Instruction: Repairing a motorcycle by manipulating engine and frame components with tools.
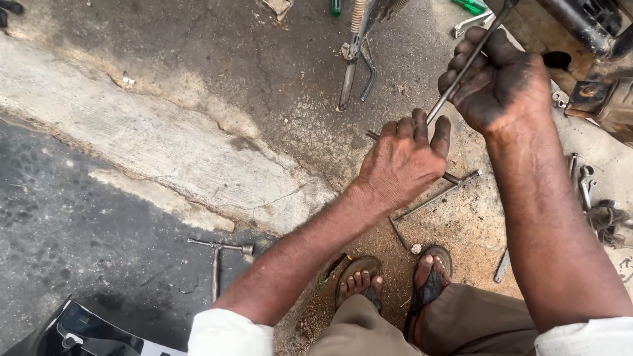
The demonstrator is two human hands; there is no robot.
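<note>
Two hands are closed on one T-bar: the right hand is clamped on its shaft for steadying, the left hand on the crossbar below for turning leverage, beside the machine.

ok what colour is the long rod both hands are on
Dull grey metal: the long rod shows best in the head view, between the right hand and left hand.

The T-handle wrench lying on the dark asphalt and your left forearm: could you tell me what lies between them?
Only bare asphalt separates the T-handle wrench from the left forearm, in the head view.
</note>
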